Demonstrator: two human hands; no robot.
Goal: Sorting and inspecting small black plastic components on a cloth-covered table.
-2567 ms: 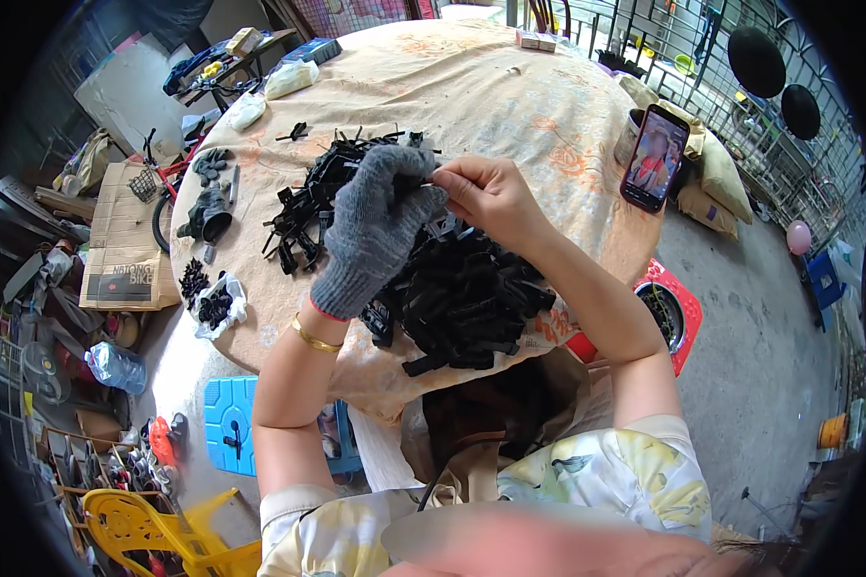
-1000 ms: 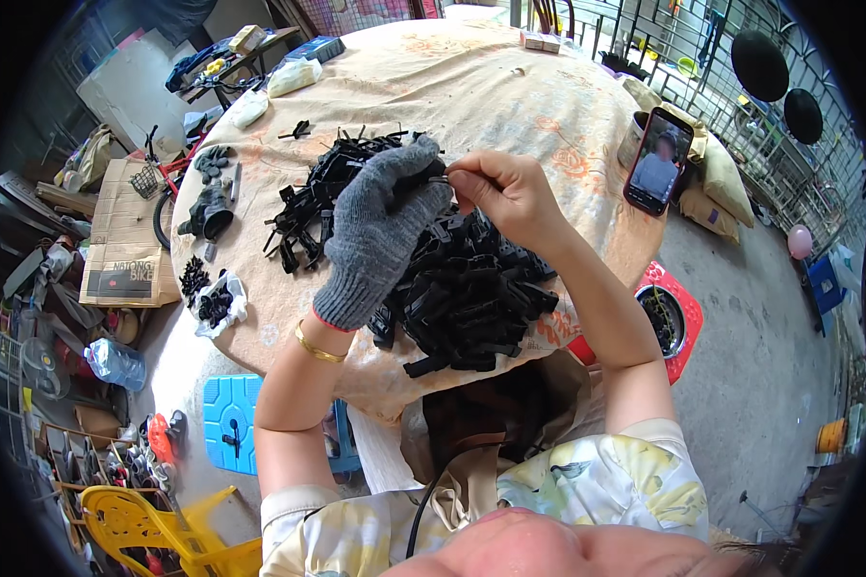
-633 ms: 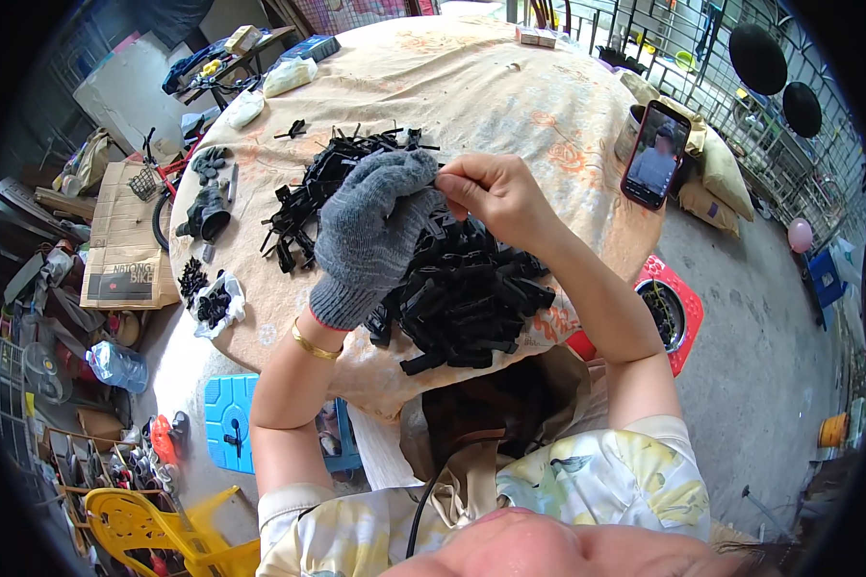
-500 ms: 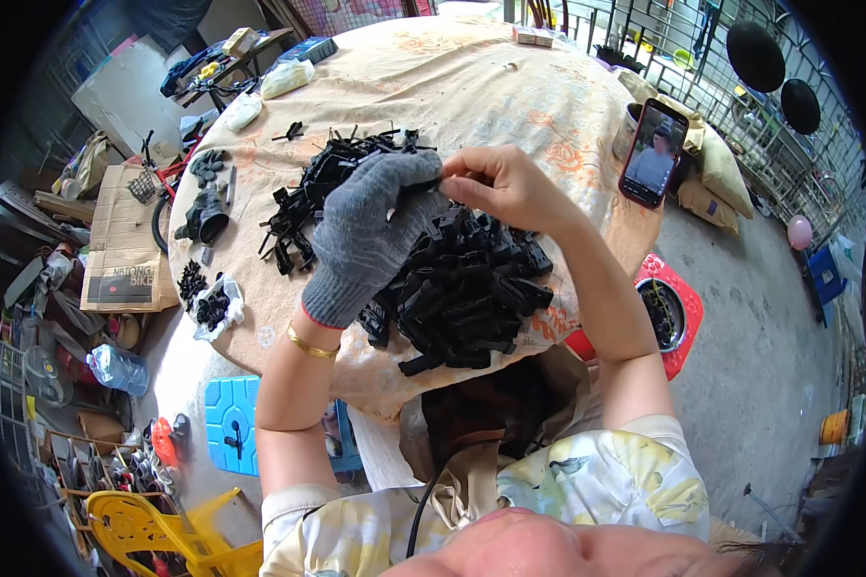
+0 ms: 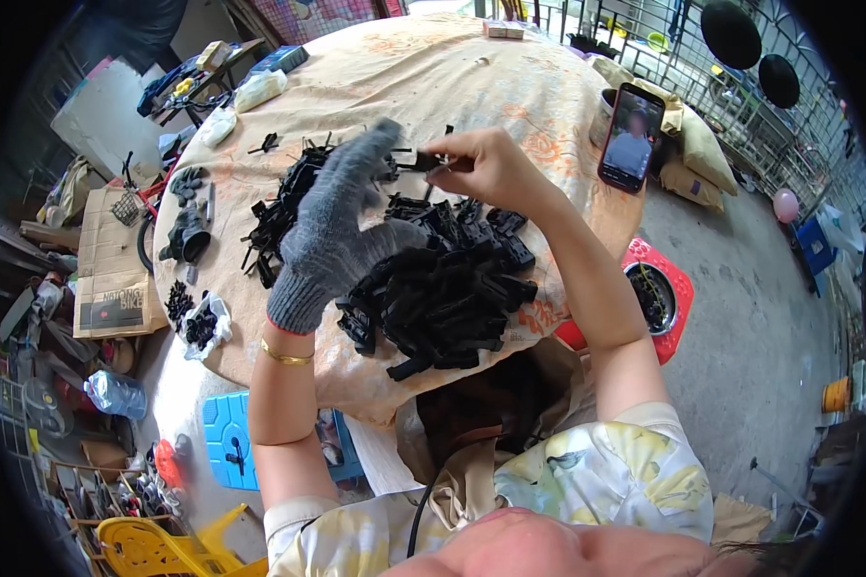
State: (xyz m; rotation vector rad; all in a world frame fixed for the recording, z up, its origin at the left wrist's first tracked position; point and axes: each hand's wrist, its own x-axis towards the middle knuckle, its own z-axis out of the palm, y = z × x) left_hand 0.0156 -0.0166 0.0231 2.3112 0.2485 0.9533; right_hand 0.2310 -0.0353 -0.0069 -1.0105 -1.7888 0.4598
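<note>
**Hands meet over the black pile**

A heap of black plastic parts (image 5: 443, 288) lies on the cloth-covered surface (image 5: 471, 87); a phone (image 5: 631, 137) leans just right of it. Above the heap, the gloved left hand (image 5: 342, 216) reaches up, fingers loosely spread. The bare right hand (image 5: 486, 165) pinches a small black piece (image 5: 423, 162) between narrow fingers.

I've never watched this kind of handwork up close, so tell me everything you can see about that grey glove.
The grey glove is a knitted work glove, woolly-looking, with a thin red edge at its cuff. It covers the left hand to the wrist, just above a gold bangle. It is raised over the round table, fingers stretched toward the bare right hand, where a small black part sits between them. Black plastic pieces lie heaped beneath it.
</note>
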